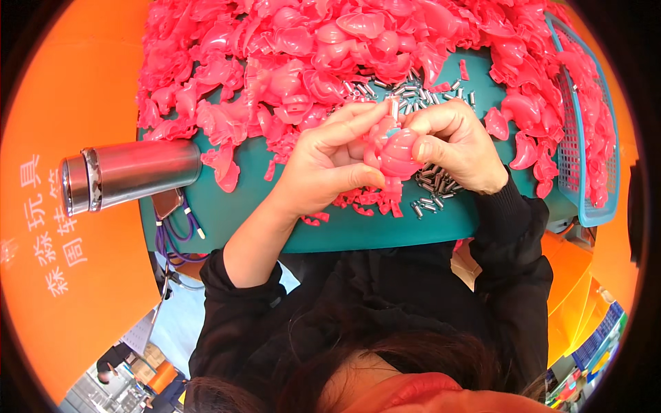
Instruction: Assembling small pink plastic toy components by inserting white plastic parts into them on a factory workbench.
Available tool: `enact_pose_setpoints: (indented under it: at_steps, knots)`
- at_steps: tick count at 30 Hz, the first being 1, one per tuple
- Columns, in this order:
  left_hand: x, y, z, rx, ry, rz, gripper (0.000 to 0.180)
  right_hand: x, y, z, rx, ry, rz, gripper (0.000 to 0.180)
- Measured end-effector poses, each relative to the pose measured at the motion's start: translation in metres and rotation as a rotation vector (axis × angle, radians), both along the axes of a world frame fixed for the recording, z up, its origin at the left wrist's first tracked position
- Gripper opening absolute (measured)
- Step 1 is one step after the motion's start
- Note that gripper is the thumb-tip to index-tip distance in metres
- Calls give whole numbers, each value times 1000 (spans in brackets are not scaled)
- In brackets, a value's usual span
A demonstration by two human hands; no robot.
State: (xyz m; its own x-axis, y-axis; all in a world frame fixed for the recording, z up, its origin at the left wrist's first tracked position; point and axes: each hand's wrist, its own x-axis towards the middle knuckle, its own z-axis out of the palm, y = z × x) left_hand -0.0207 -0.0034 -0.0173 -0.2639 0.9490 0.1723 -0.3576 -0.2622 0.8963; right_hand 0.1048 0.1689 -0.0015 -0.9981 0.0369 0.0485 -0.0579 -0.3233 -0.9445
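Observation:
Both hands hold a glossy pink plastic shell part point(398, 153) over the near middle of the green tabletop. My left hand point(329, 155) is closed on its left side, thumb low and fingers at the top. On the right side, my right hand point(454, 141) pinches it between thumb and bent fingers. A small metal cylinder point(394, 108) stands at the top of the part by my left fingertips; how it sits there is partly hidden. Loose metal cylinders point(410, 91) lie behind the hands, and more metal cylinders point(436, 183) lie beneath my right hand. Small pink pieces point(365, 201) lie below the part.
A big heap of pink plastic parts point(289, 41) covers the far side of the green table point(330, 237). At the left edge a steel flask point(141, 172) lies on its side near a purple cord point(165, 237). A blue basket point(568, 138) of pink parts stands at the right.

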Motion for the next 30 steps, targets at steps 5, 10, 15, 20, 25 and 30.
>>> enact_pose_setpoints:
  at_steps: [5,10,15,20,25,30]
  knots:
    - [1,0,1,23,39,2,67,-2,-2,3,51,-33,-6,17]
    - [2,-1,2,-13,233,95,66,-2,-3,5,5,-163,-17,28]
    - [10,2,6,-43,210,229,64,-3,-4,11,55,-190,-78,25]
    - [6,5,10,-6,372,324,61,-5,-4,14,104,-177,-118,27]
    - [5,3,7,4,303,293,64,-8,-14,7,2,-120,-141,26]
    - [14,8,9,-95,-39,247,63,-9,-19,11,516,-56,-405,21]
